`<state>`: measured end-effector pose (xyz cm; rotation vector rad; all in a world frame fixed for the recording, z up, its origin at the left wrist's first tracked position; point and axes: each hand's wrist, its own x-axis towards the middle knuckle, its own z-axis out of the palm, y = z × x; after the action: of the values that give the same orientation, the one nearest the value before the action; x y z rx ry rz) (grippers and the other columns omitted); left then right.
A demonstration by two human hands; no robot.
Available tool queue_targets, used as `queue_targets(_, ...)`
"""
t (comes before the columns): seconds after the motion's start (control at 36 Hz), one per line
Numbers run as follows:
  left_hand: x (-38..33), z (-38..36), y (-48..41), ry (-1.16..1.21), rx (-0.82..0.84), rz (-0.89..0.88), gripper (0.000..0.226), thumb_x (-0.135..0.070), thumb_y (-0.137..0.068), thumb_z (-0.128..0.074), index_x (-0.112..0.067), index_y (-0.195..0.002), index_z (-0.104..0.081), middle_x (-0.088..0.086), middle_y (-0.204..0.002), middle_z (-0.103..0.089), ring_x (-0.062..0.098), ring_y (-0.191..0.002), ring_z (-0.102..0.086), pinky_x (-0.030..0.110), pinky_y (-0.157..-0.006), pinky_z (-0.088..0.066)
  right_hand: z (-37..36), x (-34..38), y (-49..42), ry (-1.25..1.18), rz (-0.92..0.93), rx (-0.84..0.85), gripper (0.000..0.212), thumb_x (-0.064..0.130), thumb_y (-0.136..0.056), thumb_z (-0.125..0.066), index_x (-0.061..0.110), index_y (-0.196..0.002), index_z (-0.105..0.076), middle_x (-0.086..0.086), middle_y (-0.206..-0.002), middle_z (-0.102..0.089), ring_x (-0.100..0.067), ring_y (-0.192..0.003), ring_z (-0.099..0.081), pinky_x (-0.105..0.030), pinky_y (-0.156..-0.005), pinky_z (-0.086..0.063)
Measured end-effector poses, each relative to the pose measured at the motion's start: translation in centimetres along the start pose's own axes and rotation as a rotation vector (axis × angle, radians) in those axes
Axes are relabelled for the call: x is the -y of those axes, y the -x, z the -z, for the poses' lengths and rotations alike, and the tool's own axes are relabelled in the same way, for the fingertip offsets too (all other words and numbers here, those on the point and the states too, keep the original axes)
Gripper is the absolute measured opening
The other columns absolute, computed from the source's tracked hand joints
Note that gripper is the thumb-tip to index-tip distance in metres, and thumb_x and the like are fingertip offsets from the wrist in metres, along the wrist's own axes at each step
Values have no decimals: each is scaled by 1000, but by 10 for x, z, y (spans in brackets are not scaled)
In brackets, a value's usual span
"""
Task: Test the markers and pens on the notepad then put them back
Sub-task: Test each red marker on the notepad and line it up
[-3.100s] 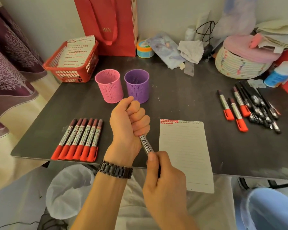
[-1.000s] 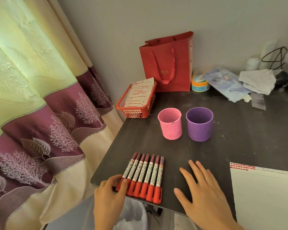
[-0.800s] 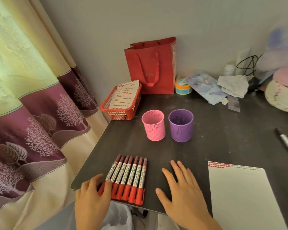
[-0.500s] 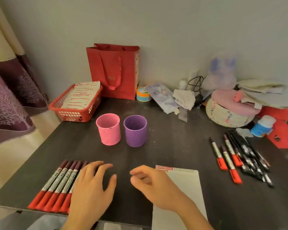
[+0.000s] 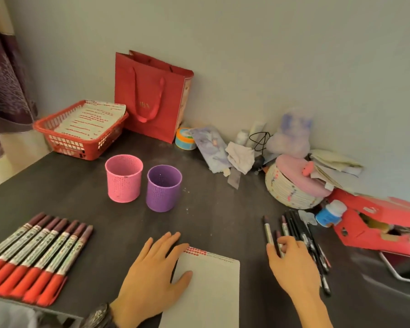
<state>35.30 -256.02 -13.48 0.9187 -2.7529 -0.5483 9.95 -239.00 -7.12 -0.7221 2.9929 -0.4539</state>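
My left hand (image 5: 152, 278) flat, fingers straight, on notepad (image 5: 206, 292) left edge, my right hand (image 5: 294, 268) touching loose pens (image 5: 296, 227) right of notepad, grip I cannot tell, marker row (image 5: 38, 254) left of notepad

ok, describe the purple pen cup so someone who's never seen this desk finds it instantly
Start at the red paper bag standing against the wall. In front of it, on the dark table, two perforated cups stand side by side. The purple cup is the right-hand one, slightly nearer the camera than the pink cup.
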Motion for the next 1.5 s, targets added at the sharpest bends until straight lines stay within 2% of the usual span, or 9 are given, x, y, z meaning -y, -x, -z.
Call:
queue_targets(0.31, -3, 2, 0, -9, -17, 6, 75, -82, -84, -19, -47, -150, -24, -22, -162, -10, 5, -151, -2, 33, -117, 12, -12, 11, -1, 226, -27, -22, 33, 52, -97, -48, 25, -106, -63, 2, -99, -61, -21, -85, -63, -31, -63, -46)
queue_targets(0.47, -2, 1, -2, -22, -3, 23, 76, -85, -82, -17, -50, -150, -19, -26, -162, -5, 0, -149, 3, 32, -115, 15, -10, 20, 20, -374, 4, -48, 14, 44, -95, -61, 33, -87, -65, 18, -72, -65, -1, -66, -60, -19, -56, -40)
queue_targets(0.64, -2, 0, -3, 49, 0, 44, 76, -86, -81, -21, -52, -149, -22, -30, -159, -8, -9, -138, 10, 29, -114, 14, -20, 45, 71, -926, -23, 88, 7, 27, -96, -63, 24, -94, -69, 5, -70, -71, -4, -58, -64, -23, -60, -51)
queue_targets(0.72, -4, 6, -2, 147, -33, 75, 66, -83, -82, -26, -55, -143, -29, -34, -153, -20, -7, -144, -13, 27, -118, 0, -27, 58, 97, -1111, -84, 116, 7, 9, -97, -61, 9, -94, -68, -10, -67, -70, -16, -52, -61, -37, -60, -54)
queue_targets(0.83, -4, 14, 4, 339, -109, 104, 33, -71, -88, -42, -63, -120, -37, -46, -128, -34, -17, -125, -32, 15, -107, -31, -31, 75, 126, -1306, -135, 198, 20, -10, -92, -61, 5, -103, -58, -9, -78, -78, -23, -57, -71, -28, -50, -57)
queue_targets(1.0, -24, 23, 21, 513, -198, 10, 25, -65, -95, -33, -55, -103, -55, -37, -111, -54, -7, -116, -48, 2, -87, -36, -27, 86, 155, -1318, -116, 260, 41, 21, -69, -78, 14, -108, -67, -3, -89, -79, -25, -75, -76, -26, -56, -59)
queue_targets(1.19, -50, 26, 35, 563, -223, -25, 60, -62, -98, -28, -23, -60, -52, -7, -59, -58, 16, -59, -55, 34, -55, -45, -32, 88, 167, -1320, -89, 165, 25, 33, -68, -73, 25, -91, -76, 9, -92, -78, -11, -84, -73, -19, -61, -57)
queue_targets(1.36, -64, 25, 42, 266, -383, -30, 59, -49, -101, -31, -18, -53, -46, -6, -47, -44, 16, -45, -40, 34, -40, -37, -20, 106, 168, -1839, -241, 145, 30, 36, -87, -56, 17, -69, -72, -6, -76, -68, -18, -74, -68, -27, -69, -57)
queue_targets(1.5, -75, 28, 46, 162, -442, -19, 47, -36, -97, -42, -25, -54, -26, -8, -42, -33, 9, -42, -21, 21, -38, -15, -13, 113, 161, -2213, -655, 218, 48, 39, -96, -58, 20, -54, -44, 4, -57, -35, -14, -53, -39, -31, -66, -44)
